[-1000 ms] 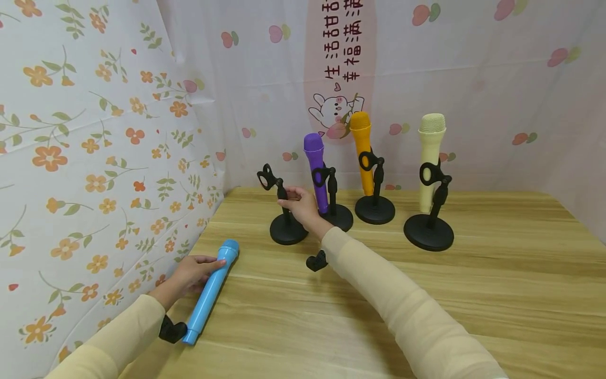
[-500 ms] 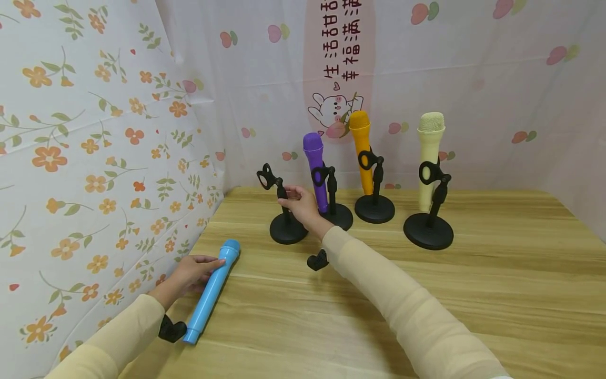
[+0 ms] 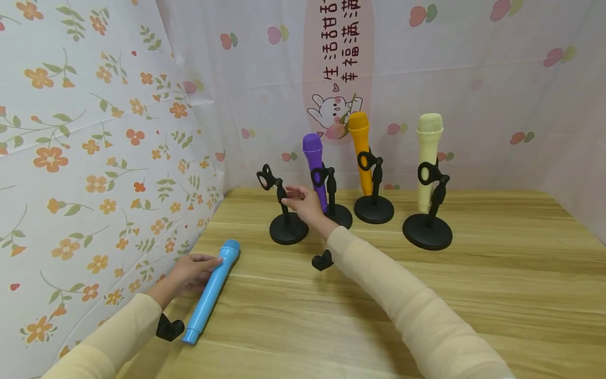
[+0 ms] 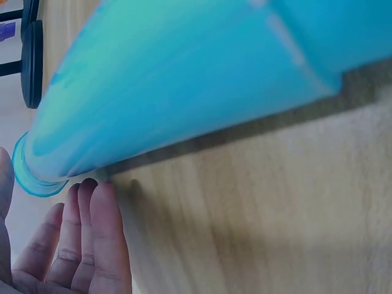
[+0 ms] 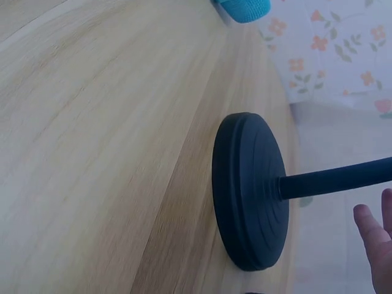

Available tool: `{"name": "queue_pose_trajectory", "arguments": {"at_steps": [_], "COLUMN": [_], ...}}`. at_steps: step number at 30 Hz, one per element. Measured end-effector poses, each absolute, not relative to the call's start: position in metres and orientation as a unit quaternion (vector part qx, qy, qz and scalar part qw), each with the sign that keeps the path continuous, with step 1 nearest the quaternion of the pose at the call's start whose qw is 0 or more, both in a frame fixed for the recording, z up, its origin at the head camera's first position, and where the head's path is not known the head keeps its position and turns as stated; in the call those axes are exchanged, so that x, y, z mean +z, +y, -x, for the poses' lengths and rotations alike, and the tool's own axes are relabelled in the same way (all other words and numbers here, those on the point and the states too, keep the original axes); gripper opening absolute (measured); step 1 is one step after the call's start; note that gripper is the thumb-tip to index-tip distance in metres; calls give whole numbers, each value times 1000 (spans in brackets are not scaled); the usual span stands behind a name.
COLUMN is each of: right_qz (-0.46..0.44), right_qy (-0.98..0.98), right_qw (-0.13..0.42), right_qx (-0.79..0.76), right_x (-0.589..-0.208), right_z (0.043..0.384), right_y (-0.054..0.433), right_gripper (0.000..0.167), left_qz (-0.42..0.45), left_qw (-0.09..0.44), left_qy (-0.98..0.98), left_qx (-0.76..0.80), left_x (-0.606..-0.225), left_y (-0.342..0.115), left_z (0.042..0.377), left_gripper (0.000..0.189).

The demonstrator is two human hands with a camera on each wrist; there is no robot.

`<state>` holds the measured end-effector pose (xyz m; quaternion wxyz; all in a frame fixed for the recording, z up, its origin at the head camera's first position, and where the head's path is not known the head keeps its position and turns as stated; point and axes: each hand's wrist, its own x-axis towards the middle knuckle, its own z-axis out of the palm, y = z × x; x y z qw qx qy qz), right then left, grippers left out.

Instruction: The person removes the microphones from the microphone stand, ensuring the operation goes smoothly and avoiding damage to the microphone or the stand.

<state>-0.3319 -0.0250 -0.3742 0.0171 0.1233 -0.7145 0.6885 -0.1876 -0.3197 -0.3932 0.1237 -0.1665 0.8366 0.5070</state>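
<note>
A light blue microphone lies on the table at the left in the head view. My left hand is at its upper part, thumb tip at the near side; in the left wrist view the fingers are fairly straight beside the barrel, not wrapped round it. An unfilled black microphone stand stands upright farther back. Just right of its pole is my right hand, fingers loosely extended; the right wrist view shows fingertips apart from the pole.
To the right, three stands hold a purple microphone, an orange microphone and a cream microphone. The purple one's stand is close behind my right hand. Patterned cloth borders the wooden table at left and back.
My right hand has drawn slightly right, off the pole of the unfilled stand. The left hand has shifted a little left. Microphone and stands have stayed in place.
</note>
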Motion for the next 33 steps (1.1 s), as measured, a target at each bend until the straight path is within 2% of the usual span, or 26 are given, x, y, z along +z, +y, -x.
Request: {"name": "queue_pose_trajectory", "arguments": {"at_steps": [9, 16, 23, 33], "right_qz": [-136, -147, -156, -170], "right_qy": [-718, -726, -740, -730], "right_qw": [4, 10, 16, 3], "right_qx": [682, 672, 654, 662], "right_x": [-377, -379, -380, -383], "right_z": [331, 330, 325, 321], "right_y": [-14, -3, 11, 26], "right_gripper": [40, 40, 39, 39], "left_qz": [170, 138, 121, 91], "left_qw": [114, 93, 67, 59], "left_qy": [825, 827, 831, 826], "left_qx": [527, 538, 539, 553], "left_x": [-383, -374, -362, -351], "left_y": [-323, -322, -313, -292], "left_z": [192, 196, 202, 213], "left_gripper": [64, 68, 71, 69]}}
